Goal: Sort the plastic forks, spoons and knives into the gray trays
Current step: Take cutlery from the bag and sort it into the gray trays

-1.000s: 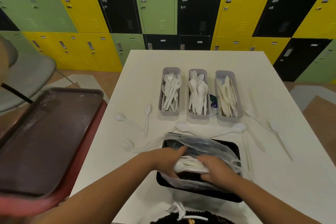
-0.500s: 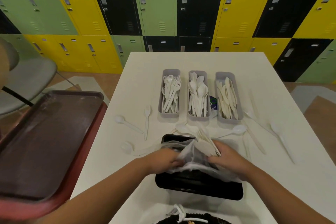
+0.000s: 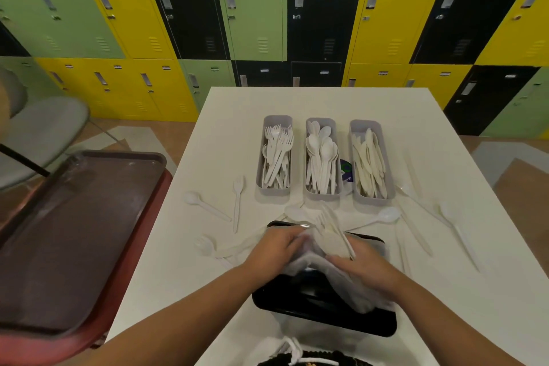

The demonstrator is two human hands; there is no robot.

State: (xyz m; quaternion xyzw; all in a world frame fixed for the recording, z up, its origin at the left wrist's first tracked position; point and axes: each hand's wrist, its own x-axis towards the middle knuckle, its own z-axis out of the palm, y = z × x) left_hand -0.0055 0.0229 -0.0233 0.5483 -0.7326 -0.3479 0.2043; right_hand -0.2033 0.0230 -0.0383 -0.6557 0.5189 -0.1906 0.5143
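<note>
Hands are both on the bag (image 3: 323,264) over the black tray (image 3: 326,312) at the table's near edge: my left hand (image 3: 274,249) grips it, my right hand (image 3: 367,272) clutches cutlery (image 3: 334,235) through it. Gray trays (image 3: 274,184) sit mid-table, loose spoons (image 3: 383,217) around them.

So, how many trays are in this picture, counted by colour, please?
Narrow gray plastic trays: 3
Black plastic tray: 1
Brown serving tray: 1
Red serving tray: 1
Total: 6
</note>
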